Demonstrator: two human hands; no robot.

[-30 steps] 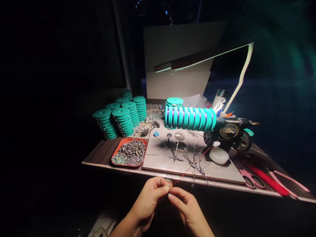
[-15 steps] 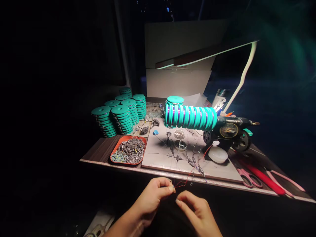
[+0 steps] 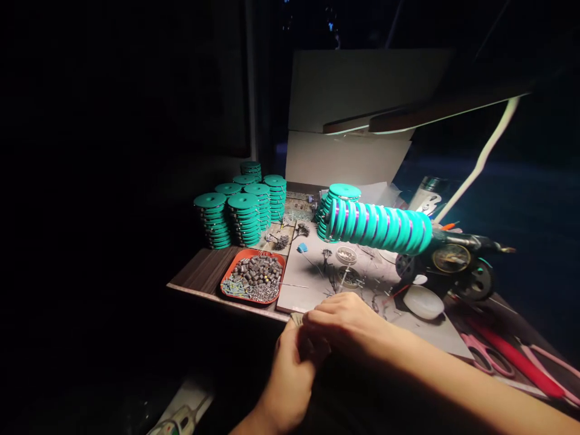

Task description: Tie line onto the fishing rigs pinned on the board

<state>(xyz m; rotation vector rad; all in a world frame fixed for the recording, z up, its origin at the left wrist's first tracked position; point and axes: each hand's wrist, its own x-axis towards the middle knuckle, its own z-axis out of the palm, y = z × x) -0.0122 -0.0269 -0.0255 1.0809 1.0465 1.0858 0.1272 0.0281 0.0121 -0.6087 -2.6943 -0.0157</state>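
Note:
My left hand (image 3: 290,374) is closed in front of the table's near edge, fingers bent upward. Across its fingertips lies my right hand (image 3: 347,317), also closed, with the back of the hand toward me. Whatever the fingers hold between them is hidden; a small khaki-coloured bit (image 3: 296,318) pokes out at the left fingertips. Just beyond the hands is a grey board (image 3: 294,290) with thin wire pieces and small dark weights. Left of it stands an orange tray (image 3: 223,295) of grey cylindrical weights, greenish pieces and tiny metal parts.
Stacks of green spools (image 3: 244,205) stand at the back left. A row of green spools (image 3: 380,226) sits on a winding machine (image 3: 453,260). Nearby are a white bowl (image 3: 423,302), pink-handled scissors (image 3: 489,356), red-and-pink pliers (image 3: 539,371) and a lamp (image 3: 480,157).
My right hand has moved up and left over my left fingertips, hiding the pinch and the thin red and dark strands seen before. The view has turned, shifting the scene rightward.

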